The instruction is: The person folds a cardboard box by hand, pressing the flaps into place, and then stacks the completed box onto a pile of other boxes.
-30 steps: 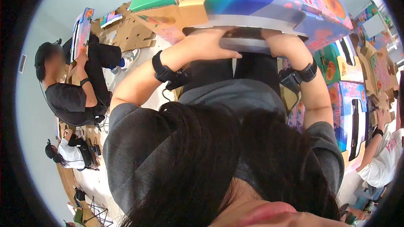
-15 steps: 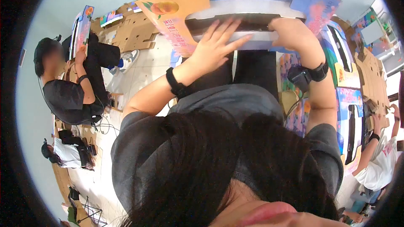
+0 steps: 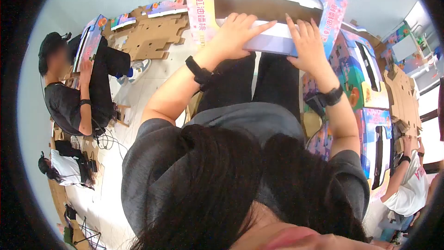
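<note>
The top of the box is cut off by the upper edge, so its lid cannot be seen whole. The person's head and hair fill the lower middle and hide the lap. The face of the seated person at left is blurred. The printing on the box is too small to read.

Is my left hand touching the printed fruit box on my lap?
Touching. The head view shows the left hand lying flat on the printed box, fingers spread across its near panel.
</note>
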Action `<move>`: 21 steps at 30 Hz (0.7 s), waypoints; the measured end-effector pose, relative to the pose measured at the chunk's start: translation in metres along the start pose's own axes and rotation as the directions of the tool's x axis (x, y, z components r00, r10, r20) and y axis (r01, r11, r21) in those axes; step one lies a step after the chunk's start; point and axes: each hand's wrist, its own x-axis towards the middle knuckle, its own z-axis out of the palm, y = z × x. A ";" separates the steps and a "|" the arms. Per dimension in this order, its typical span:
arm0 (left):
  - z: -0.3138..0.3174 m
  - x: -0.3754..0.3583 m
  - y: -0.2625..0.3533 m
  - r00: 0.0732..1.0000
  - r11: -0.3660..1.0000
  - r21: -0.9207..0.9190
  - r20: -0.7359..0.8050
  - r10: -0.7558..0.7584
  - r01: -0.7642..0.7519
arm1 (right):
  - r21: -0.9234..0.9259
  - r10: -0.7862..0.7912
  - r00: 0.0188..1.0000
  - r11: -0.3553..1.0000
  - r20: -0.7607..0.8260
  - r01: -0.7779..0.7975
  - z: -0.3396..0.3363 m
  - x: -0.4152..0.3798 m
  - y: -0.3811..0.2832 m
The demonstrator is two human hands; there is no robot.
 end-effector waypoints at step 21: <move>-0.043 -0.066 0.072 0.957 0.976 -0.095 0.233 -0.171 0.197 | 0.421 -0.057 0.995 0.907 0.087 0.015 -0.052 -0.061 -0.046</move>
